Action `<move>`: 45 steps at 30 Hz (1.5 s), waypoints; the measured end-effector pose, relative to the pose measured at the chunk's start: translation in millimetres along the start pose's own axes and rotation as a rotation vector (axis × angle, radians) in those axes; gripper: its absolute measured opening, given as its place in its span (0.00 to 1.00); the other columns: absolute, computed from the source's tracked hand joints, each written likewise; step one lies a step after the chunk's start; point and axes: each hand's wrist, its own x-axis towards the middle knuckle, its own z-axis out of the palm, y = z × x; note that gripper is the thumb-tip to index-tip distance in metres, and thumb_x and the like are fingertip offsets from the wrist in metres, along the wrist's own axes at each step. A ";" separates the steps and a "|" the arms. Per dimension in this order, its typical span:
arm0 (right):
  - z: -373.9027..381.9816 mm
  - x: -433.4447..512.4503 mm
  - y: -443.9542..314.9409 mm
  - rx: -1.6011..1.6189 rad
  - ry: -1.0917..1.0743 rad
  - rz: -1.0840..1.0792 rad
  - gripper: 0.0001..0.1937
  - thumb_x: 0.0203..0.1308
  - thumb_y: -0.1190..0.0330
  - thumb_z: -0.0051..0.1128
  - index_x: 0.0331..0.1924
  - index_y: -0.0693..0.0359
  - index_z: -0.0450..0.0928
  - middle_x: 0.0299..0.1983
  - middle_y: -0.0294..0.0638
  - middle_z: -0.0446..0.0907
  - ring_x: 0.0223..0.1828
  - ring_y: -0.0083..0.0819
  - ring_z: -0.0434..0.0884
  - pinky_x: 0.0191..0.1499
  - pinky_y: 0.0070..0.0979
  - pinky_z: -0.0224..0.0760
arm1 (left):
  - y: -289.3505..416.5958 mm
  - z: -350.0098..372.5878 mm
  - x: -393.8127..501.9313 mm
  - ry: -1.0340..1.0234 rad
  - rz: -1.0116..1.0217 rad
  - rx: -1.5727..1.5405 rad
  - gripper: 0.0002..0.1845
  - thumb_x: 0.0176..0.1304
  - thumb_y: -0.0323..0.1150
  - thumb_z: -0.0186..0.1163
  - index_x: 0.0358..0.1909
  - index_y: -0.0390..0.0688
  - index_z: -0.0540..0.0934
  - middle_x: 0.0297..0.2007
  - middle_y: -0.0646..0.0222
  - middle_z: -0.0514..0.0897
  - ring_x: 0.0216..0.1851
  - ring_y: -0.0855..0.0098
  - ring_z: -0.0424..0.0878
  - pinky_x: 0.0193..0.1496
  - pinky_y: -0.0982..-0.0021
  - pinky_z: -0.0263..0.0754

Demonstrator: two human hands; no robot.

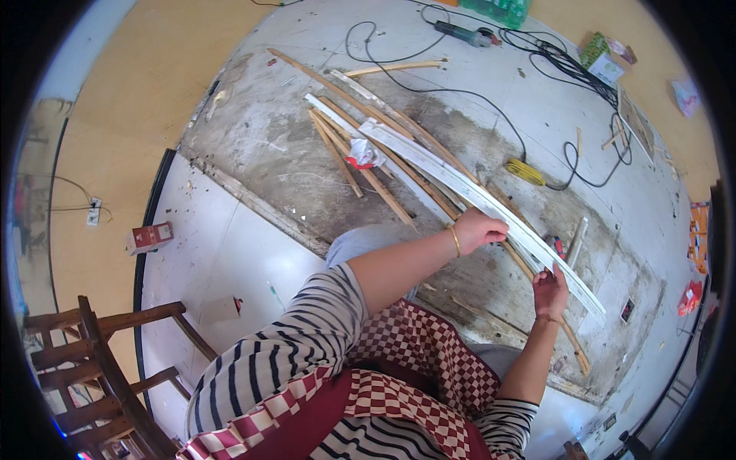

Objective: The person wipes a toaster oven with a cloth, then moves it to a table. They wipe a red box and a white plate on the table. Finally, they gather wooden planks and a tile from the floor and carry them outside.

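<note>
My left hand is closed on the near edge of a long white strip of trim, about midway along it. Nearer the strip's lower right end, my right hand grips the same edge, with fingers and thumb against it. The strip slants from upper left to lower right over a loose pile of wooden strips. Another white strip lies in the pile. A crumpled white and red wrapper rests on the wood. Part of a red and blue tool shows beyond my right hand.
A yellow power strip and its black cable lie beyond the pile. An angle grinder and coiled cable are farther back. A wooden chair stands at lower left, near a red box. A floor socket opening is at right.
</note>
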 end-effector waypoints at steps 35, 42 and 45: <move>-167.6 36.7 233.8 -1.139 0.780 0.339 0.38 0.58 0.57 0.61 0.72 0.61 0.61 0.65 0.57 0.71 0.66 0.55 0.70 0.68 0.40 0.64 | 35.9 -40.3 16.6 0.230 0.154 -0.046 0.09 0.69 0.30 0.63 0.45 0.35 0.79 0.43 0.61 0.85 0.45 0.71 0.82 0.54 0.71 0.79; -139.1 52.4 225.7 -1.277 0.621 0.225 0.29 0.58 0.62 0.57 0.66 0.56 0.71 0.58 0.56 0.77 0.58 0.55 0.77 0.62 0.41 0.69 | 39.3 -47.0 17.9 0.222 0.148 -0.070 0.09 0.69 0.30 0.62 0.45 0.35 0.79 0.42 0.60 0.85 0.42 0.70 0.83 0.50 0.71 0.81; -112.2 64.6 232.2 -1.283 0.379 0.014 0.27 0.56 0.63 0.57 0.63 0.57 0.74 0.54 0.56 0.80 0.54 0.54 0.80 0.58 0.42 0.74 | 42.0 -51.0 20.7 0.182 0.177 -0.087 0.09 0.69 0.31 0.62 0.44 0.35 0.79 0.41 0.60 0.85 0.42 0.69 0.83 0.50 0.71 0.82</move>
